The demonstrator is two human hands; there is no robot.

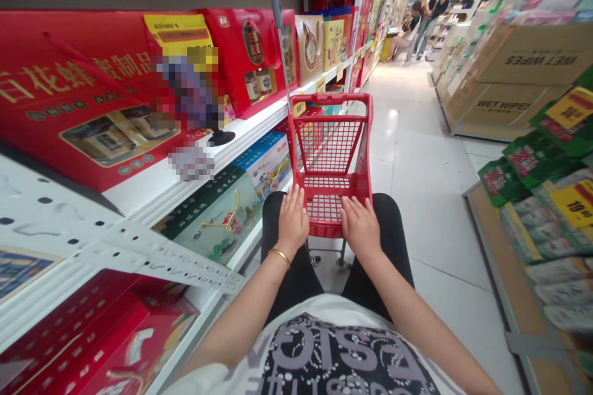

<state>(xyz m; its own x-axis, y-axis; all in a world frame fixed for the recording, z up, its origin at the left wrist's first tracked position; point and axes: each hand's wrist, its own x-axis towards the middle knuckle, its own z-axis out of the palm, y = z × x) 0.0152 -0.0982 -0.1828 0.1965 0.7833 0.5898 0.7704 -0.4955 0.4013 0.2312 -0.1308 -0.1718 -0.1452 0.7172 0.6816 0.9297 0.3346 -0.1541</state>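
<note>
Red plastic is seen in the small shopping cart (330, 146), which is stood on the tiled floor between two black-clad knees, just beside the front edge of the white shelf (234, 146). Over the cart's near left corner the left hand (293, 222) is laid, and over its near right corner the right hand (362, 225). On both hands the fingers are stretched out rather than curled into a grip; whether the rim is pressed or only covered cannot be told. A gold bangle (280, 257) is worn on the left wrist.

At the shelf's near end a large red box (88, 98) is printed in gold with 百花蜂蜜制品, the line being partly crossed by a ribbon. Further along the same front edge, jars are shown through the window of a second red gift box (231, 67). Between them a yellow sign (180, 30) is partly covered by pixelation.

Across the aisle, "WET WIPES" can be read on two stacked cartons, upside down on the upper carton (523, 61) and upright on the lower carton (500, 104). Nearer, along the left edge of a display stand, green packs (523, 160) are piled, and "19" is shown large on a yellow price card (574, 203). Purple lettering on the white shirt (343, 352) cannot be read in full.
</note>
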